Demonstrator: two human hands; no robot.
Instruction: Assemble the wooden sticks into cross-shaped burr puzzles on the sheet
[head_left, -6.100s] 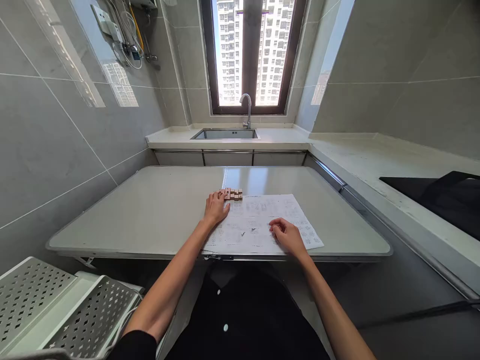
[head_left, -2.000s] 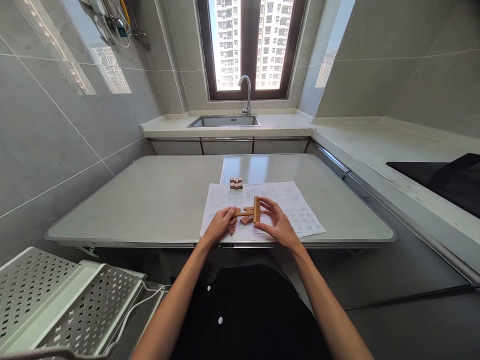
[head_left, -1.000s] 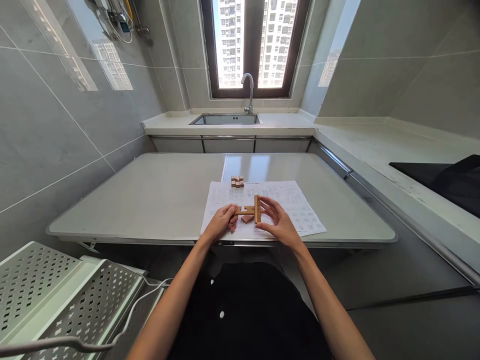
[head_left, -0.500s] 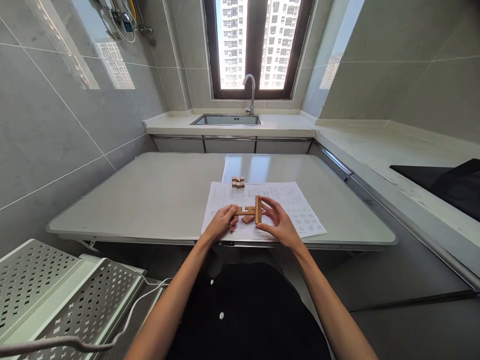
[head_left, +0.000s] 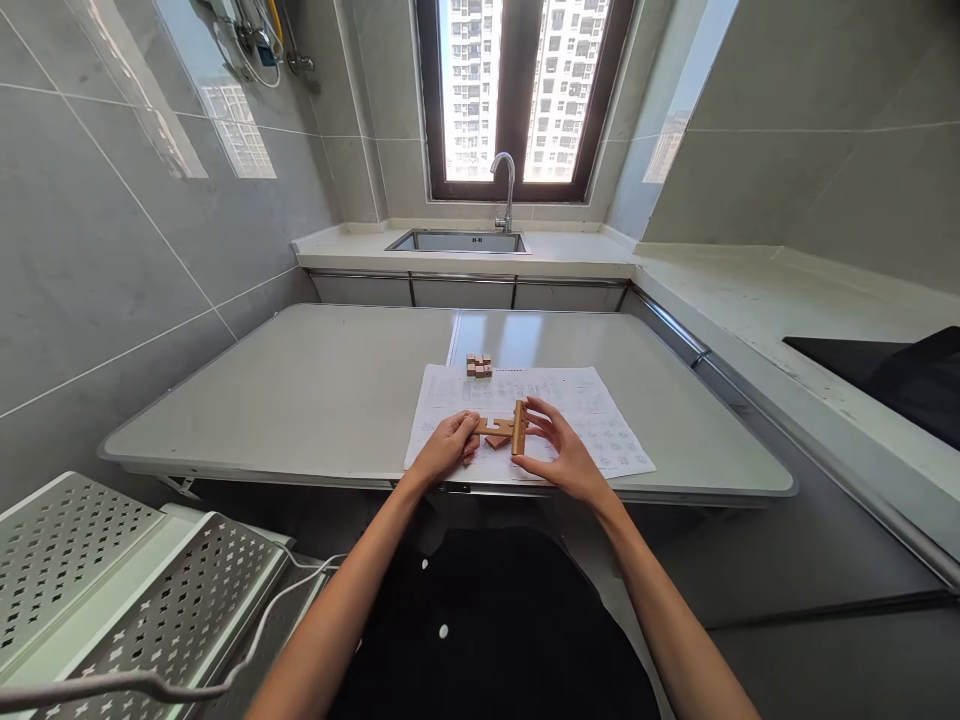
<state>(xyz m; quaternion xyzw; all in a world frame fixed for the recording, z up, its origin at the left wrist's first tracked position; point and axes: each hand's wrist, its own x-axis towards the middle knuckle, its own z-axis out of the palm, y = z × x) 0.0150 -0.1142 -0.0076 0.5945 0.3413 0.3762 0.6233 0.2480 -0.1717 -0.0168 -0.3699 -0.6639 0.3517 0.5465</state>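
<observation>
Holding two notched wooden bars over the printed sheet [head_left: 570, 425], near the front edge of the pale surface [head_left: 315, 400]. Left hand [head_left: 442, 455] closed on the end of the horizontal bar [head_left: 491, 427], fingers curled round it. Right hand [head_left: 559, 450] pinching the upright bar [head_left: 518, 427], thumb near its lower end and fingers [head_left: 541, 412] spread by its upper end. Upright bar set crosswise at the right end of the horizontal bar, the two touching there; cannot tell whether slotted together or merely pressed. Small reddish-brown wooden piece [head_left: 495, 441] lying on the sheet just below the horizontal bar, between both hands. Cluster of little wooden blocks [head_left: 478, 365] resting at the far edge of the sheet, well apart from the hands. Sink [head_left: 457, 242] with tap [head_left: 505, 185] under the window [head_left: 525, 95] beyond. Perforated metal rack [head_left: 112, 590] low on the left.
</observation>
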